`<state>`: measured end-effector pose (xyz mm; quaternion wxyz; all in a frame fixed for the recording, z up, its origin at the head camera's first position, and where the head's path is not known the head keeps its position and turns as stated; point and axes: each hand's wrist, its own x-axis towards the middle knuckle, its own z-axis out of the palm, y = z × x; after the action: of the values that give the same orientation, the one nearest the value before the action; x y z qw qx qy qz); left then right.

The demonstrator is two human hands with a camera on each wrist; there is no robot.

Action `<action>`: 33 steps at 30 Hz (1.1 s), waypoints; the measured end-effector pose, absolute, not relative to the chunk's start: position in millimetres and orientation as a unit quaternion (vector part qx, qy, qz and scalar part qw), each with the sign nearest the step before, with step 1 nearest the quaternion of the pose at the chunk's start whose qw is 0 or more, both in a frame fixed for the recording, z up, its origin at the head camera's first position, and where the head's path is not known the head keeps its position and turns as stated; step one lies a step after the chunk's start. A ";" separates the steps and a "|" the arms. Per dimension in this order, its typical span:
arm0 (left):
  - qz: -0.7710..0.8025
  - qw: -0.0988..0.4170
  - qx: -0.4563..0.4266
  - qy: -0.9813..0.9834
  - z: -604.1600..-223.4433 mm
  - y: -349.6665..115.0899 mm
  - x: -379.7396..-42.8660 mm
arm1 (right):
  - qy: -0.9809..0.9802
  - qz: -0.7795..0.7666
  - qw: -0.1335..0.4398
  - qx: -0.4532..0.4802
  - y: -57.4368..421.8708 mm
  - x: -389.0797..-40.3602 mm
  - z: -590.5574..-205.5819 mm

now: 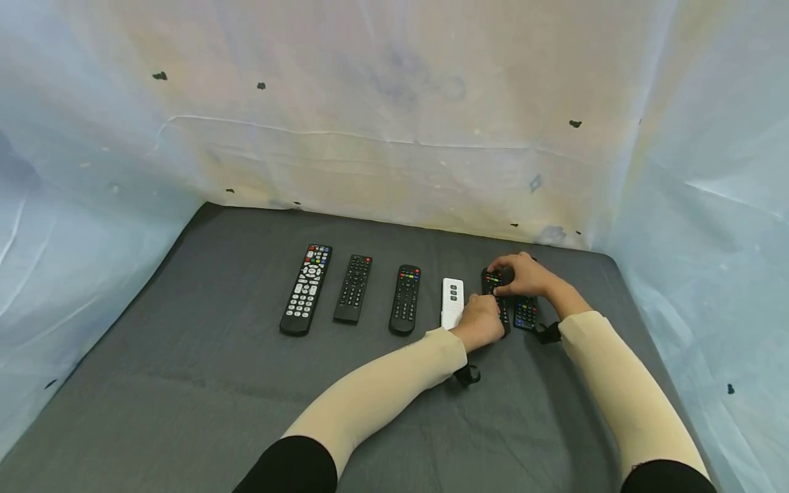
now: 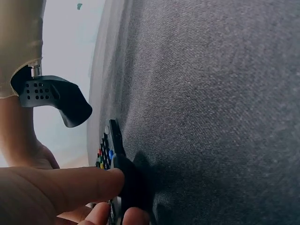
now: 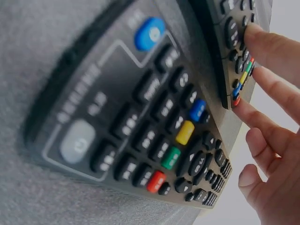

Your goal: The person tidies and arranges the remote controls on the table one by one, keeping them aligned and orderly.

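Observation:
A black remote control (image 1: 504, 311) with coloured buttons lies on the grey cloth, partly hidden by both hands. Its near end is pinched by my left hand (image 1: 482, 322); in the left wrist view the thumb (image 2: 89, 185) presses along its side. My right hand (image 1: 527, 275) holds the far end between thumb and fingers. In the right wrist view, those fingers (image 3: 269, 93) touch the remote's face and end. Just right of it lies a smaller black remote (image 3: 140, 126) with blue, grey, red, green and yellow buttons. To the left is a white remote (image 1: 453, 298), its lower end behind the left hand.
Further left along the row lie three black remotes: a slim rounded one (image 1: 405, 300), a narrower one (image 1: 353, 289) and a large one with white buttons (image 1: 305, 289). Grey cloth (image 1: 246, 383) covers the surface. Pale sheeting (image 1: 370, 109) hangs behind and at both sides.

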<state>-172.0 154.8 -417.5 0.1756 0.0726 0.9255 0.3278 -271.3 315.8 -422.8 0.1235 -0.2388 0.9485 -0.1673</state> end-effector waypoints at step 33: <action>0.262 0.122 0.146 0.946 -419.8 153.5 -151.1 | 0.935 -0.149 0.132 -0.293 301.2 -263.3 -421.7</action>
<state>-151.1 153.5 -419.8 0.1221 0.1461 0.9461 0.2620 -263.3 301.2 -421.7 0.1319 -0.2929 0.9352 -0.1488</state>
